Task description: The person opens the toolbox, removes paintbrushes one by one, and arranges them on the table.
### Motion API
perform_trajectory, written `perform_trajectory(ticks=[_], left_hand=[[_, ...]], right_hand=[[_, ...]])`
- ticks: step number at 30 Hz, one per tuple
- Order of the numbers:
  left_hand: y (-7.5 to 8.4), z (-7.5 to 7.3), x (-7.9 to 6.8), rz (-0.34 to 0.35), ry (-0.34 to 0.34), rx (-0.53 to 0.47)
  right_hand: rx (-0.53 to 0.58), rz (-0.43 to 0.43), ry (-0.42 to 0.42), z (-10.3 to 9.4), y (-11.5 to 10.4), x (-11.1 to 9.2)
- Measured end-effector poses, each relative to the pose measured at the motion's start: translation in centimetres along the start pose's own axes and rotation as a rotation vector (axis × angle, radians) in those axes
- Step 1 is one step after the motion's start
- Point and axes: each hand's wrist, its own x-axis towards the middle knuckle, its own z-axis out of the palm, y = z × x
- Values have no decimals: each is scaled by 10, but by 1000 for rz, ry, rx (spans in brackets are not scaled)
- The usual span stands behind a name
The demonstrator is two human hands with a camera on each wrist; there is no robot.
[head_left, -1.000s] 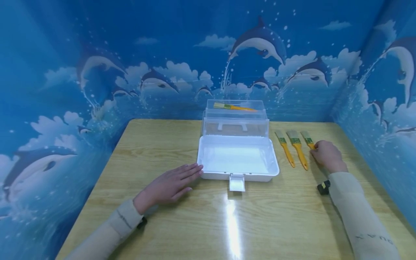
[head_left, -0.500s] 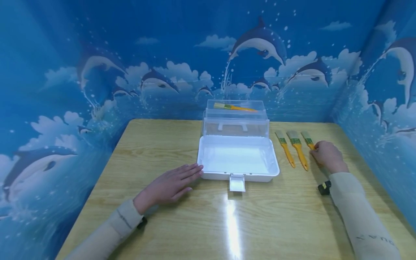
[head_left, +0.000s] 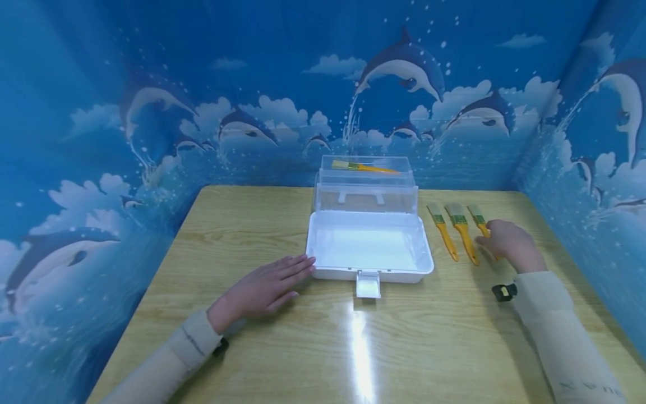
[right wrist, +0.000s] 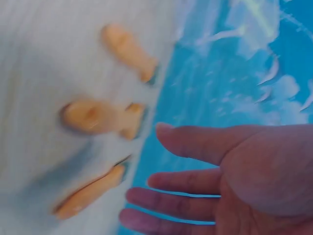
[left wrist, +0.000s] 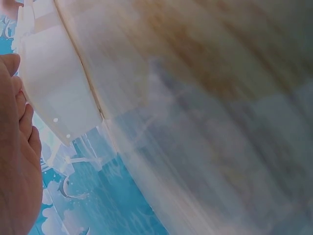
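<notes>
A white plastic box stands open on the table, its clear lid tipped back. My left hand lies with straight fingers, the tips touching the box's front left corner. Three paintbrushes with yellow handles lie right of the box: a left one, a wider middle one and a right one. Over the right brush's handle hovers my right hand, partly hiding it. In the right wrist view, that hand's thumb and fingers are spread with nothing between them, apart from the right brush's handle.
Another paintbrush rests in the clear lid. The box's front latch hangs down. Dolphin-print walls border the wooden table at the back and on both sides.
My right hand has let go of the right paintbrush's handle and drawn back slightly to the right, showing more of the handle. The left hand and the box stay where they were.
</notes>
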Motion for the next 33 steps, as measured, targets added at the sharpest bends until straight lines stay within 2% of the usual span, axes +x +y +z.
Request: perform_trajectory(ticks=[3,13,21,26,33], left_hand=[[0,0,0,-8,-8,-5],[1,0,1,-7,-1,-9],[0,1,0,-7,-7,-14],[0,1,1,-4,-3,-8],[0,1,0,-1,0,-2]], right_hand=[[-14,-37,2,-6,-16,-7],[-65,-141,120,-20,-67,-20],[-68,-206,184,-27,-99,-19],[-54,-319,256,-31,-114,-15],[-30,-423,262,-37,-135,-4]])
